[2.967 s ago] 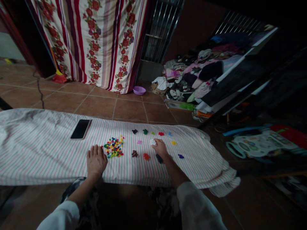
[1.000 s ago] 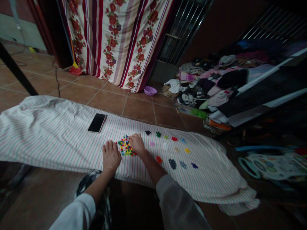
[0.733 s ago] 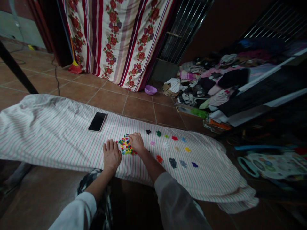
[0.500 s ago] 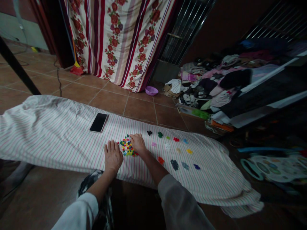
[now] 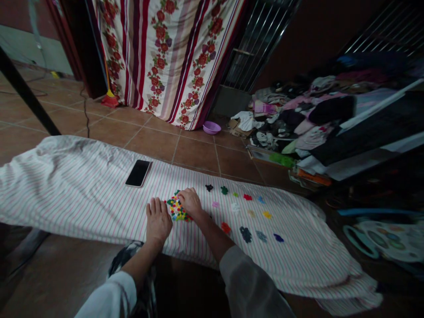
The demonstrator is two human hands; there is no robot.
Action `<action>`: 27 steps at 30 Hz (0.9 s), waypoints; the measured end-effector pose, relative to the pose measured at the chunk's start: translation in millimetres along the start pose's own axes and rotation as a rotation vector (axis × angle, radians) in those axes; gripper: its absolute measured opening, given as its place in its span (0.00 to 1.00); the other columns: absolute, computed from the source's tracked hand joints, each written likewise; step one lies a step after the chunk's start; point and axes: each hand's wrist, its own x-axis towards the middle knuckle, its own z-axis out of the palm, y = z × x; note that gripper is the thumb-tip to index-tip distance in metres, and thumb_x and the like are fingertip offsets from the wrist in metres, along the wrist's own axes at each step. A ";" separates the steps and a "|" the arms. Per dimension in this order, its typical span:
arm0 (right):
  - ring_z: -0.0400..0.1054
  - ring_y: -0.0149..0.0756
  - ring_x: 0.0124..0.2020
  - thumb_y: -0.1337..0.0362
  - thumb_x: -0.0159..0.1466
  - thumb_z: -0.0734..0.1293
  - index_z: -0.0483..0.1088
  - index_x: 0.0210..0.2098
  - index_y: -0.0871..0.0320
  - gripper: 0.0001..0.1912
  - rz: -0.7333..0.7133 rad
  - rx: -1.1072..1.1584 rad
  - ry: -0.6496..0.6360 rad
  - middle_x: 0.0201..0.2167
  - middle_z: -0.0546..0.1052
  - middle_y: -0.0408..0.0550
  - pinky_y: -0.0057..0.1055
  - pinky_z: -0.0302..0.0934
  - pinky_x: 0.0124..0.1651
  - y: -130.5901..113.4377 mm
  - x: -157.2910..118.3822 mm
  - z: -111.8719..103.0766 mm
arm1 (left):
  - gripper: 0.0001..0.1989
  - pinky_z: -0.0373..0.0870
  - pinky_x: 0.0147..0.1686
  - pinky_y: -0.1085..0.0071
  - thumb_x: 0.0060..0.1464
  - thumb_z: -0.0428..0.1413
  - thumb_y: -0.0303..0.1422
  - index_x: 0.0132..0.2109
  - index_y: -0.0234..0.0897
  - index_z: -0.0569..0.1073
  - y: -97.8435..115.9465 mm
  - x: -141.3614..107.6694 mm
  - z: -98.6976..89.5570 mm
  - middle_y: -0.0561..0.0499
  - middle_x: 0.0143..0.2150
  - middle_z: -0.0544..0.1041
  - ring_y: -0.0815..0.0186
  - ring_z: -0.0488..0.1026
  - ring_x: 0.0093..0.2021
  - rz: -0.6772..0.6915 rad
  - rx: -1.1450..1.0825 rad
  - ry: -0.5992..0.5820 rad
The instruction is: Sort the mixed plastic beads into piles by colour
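Note:
A mixed heap of small coloured pieces (image 5: pixel 178 210), too small to name exactly, lies on a striped cloth (image 5: pixel 89 190). My left hand (image 5: pixel 159 220) rests flat on the cloth at the heap's left edge, fingers stretched out. Over the heap's right side is my right hand (image 5: pixel 191 202), its fingers bent down into the pieces; whether a piece is pinched there is hidden. To the right, pieces sit in small piles by colour, among them a black pile (image 5: pixel 209 187), a red pile (image 5: pixel 247 197), an orange pile (image 5: pixel 225 227) and a dark grey pile (image 5: pixel 245 234).
A phone (image 5: pixel 138 173) lies on the cloth left of the heap. Beyond the cloth's far edge, a purple basin (image 5: pixel 211 128) stands on the tiled floor before a floral curtain (image 5: pixel 185 66). Piled clothes (image 5: pixel 298 115) and a dark rack are at the right.
The view has shifted slightly, so everything sits a little lower and further right. My right hand stays over the heap with its fingers among the pieces; my left hand stays flat.

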 end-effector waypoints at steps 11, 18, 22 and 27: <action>0.63 0.40 0.45 0.66 0.67 0.60 0.77 0.42 0.55 0.13 0.031 -0.023 0.045 0.39 0.76 0.50 0.33 0.53 0.52 6.2 15.4 1.1 | 0.22 0.55 0.62 0.45 0.57 0.43 0.29 0.55 0.22 0.69 -0.4 0.3 0.7 0.28 0.61 0.67 0.44 0.59 0.65 0.000 -0.013 0.007; 0.61 0.41 0.47 0.69 0.63 0.63 0.77 0.44 0.52 0.15 0.006 -0.039 -0.020 0.41 0.75 0.50 0.34 0.52 0.52 4.7 27.7 0.7 | 0.22 0.55 0.62 0.45 0.58 0.43 0.29 0.55 0.22 0.69 -0.5 0.6 0.6 0.28 0.61 0.67 0.44 0.59 0.65 -0.003 -0.027 0.004; 0.60 0.41 0.48 0.67 0.63 0.63 0.77 0.44 0.55 0.12 0.035 -0.069 -0.087 0.43 0.75 0.52 0.33 0.52 0.52 -1.0 33.2 2.3 | 0.22 0.55 0.62 0.45 0.58 0.44 0.29 0.55 0.22 0.69 -0.2 0.3 0.6 0.28 0.61 0.66 0.44 0.60 0.65 0.005 -0.010 0.007; 0.60 0.39 0.49 0.69 0.64 0.63 0.75 0.44 0.55 0.12 0.090 -0.058 -0.065 0.45 0.75 0.50 0.31 0.52 0.51 -5.0 32.8 6.8 | 0.22 0.56 0.62 0.46 0.58 0.44 0.28 0.55 0.23 0.70 0.2 0.1 0.8 0.29 0.61 0.67 0.45 0.60 0.65 0.000 -0.001 0.020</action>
